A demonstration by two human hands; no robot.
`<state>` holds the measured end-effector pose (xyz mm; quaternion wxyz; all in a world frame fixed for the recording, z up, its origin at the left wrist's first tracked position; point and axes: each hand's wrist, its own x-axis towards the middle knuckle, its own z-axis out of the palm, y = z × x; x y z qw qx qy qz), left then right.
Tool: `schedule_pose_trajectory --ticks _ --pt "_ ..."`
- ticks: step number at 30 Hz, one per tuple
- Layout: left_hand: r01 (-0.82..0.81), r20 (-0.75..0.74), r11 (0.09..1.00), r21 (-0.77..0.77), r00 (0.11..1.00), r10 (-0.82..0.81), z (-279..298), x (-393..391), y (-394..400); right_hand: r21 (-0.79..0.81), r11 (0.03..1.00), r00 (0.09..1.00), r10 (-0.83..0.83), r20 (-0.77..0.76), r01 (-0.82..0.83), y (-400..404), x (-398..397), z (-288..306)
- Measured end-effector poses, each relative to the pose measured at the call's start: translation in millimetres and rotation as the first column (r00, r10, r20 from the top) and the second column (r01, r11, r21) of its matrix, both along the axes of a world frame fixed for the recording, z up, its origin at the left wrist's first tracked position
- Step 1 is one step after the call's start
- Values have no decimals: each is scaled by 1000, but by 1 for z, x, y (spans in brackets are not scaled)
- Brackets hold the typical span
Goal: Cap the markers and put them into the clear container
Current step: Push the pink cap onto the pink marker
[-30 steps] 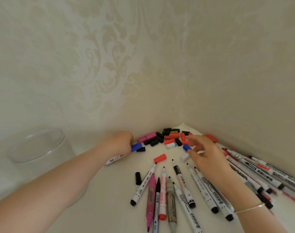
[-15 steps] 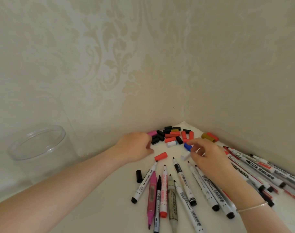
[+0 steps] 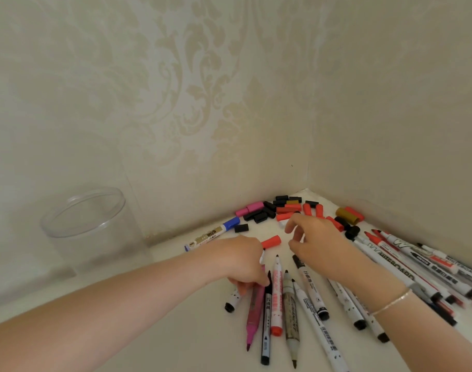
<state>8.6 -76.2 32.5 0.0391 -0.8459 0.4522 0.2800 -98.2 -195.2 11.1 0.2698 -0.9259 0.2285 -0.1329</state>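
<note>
With the left hand (image 3: pixel 240 260) curled down onto the near markers (image 3: pixel 276 296) and the right hand (image 3: pixel 314 241) hovering loose and empty, match a cap by colour before pressing it on.

Bare table (image 3: pixel 175 326) (left of markers (image 3: pixel 288 304)) reaches the container (image 3: pixel 92 229).

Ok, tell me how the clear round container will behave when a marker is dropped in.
The clear round plastic container looks thin-walled and empty, so probably light and liable to slide. Its wide base suggests tipping is unlikely.
</note>
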Motion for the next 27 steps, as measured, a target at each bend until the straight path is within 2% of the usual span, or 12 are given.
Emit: schedule_pose_trajectory --ticks 5,8,14,17,21,27 --pt "-45 -30 999 -28 999 44 -5 -3 -1 5 999 997 -46 -64 46 -7 -2 -9" --pt "-94 -86 983 -155 993 82 3 3 -1 16 998 996 -57 -61 58 -11 -1 -15" --pt "-340 -363 813 -473 916 171 45 35 9 -29 999 999 -24 49 25 -30 46 -18" --pt "-435 -432 743 -509 876 217 53 49 18 -118 992 997 54 51 -47 -36 83 -19" --pt "-464 -428 722 -512 867 254 49 55 27 -247 957 987 158 -8 -155 -36 120 -23" --pt "-456 -397 718 -525 878 267 48 59 30 -447 880 979 88 -184 -163 -39 147 -20"
